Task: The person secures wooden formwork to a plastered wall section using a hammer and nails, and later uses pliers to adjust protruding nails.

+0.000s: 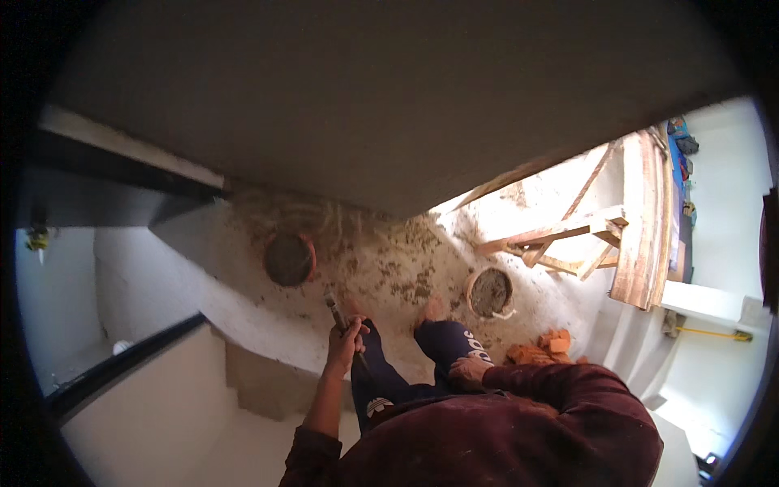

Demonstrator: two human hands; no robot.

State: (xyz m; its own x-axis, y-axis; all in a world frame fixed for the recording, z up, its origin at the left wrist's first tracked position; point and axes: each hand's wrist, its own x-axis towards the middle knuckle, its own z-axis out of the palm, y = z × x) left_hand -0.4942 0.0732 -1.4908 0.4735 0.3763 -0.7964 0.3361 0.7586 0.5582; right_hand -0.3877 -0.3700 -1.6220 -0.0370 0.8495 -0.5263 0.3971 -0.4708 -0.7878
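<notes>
My left hand (347, 342) is closed around a slim, long-handled tool (331, 302). Its pale, metallic-looking end points away from me towards the floor, and its exact kind is too small to tell. Below and beyond this hand stands a reddish-rimmed bucket (290, 260) of dark grey material. My right hand (470, 372) lies on my right thigh with nothing visible in it; its fingers rest against the dark blue trousers. Ahead to the right is a second bucket (490, 293), with a pale handle and rough grey mortar-like material inside.
Orange broken bricks (540, 349) lie on the floor to the right. A wooden trestle (568, 235) with long planks (643, 219) stands farther right. Grey splashes mark the floor (406, 272) around my bare feet. A broad dark grey surface (389, 105) fills the top.
</notes>
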